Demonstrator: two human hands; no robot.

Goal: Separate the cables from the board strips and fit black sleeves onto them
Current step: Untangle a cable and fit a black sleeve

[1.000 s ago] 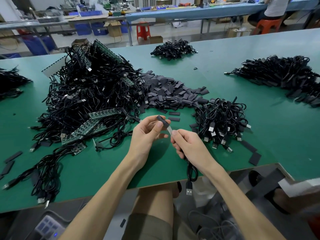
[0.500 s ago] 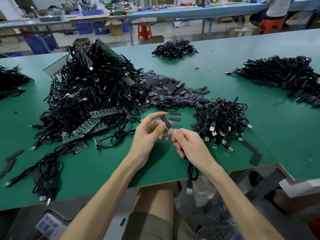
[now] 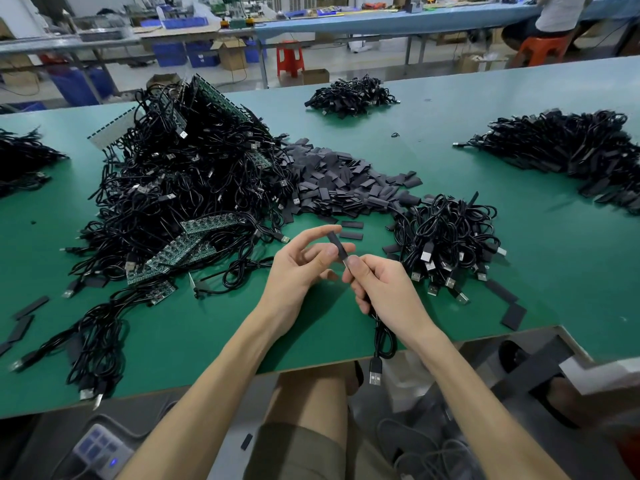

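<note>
Both forearms reach in from the bottom edge, and the hands meet just above the near edge of the table (image 3: pixel 519 271). Left hand (image 3: pixel 304 265) is palm-in with its wrist slightly cocked. Its thumb and fingers pinch a sleeve (image 3: pixel 337 245) that is tilted with its top leaning left, and the index finger arches above it. Right hand (image 3: pixel 388 292) is back-up with its fingers curled round a cable (image 3: pixel 384 337). Thumb and index pinch the cable tip right at the sleeve's lower end, where a pale bit shows. Can't tell how far the tip is inside. The rest of the cable loops down off the table edge with its plug (image 3: pixel 375 372) dangling. The big cable heap (image 3: pixel 180 168) with board strips (image 3: pixel 204 225) is left of the hands, the loose sleeve pile (image 3: pixel 339 181) is behind them, and a smaller cable bunch (image 3: pixel 446 240) is just to the right.
</note>
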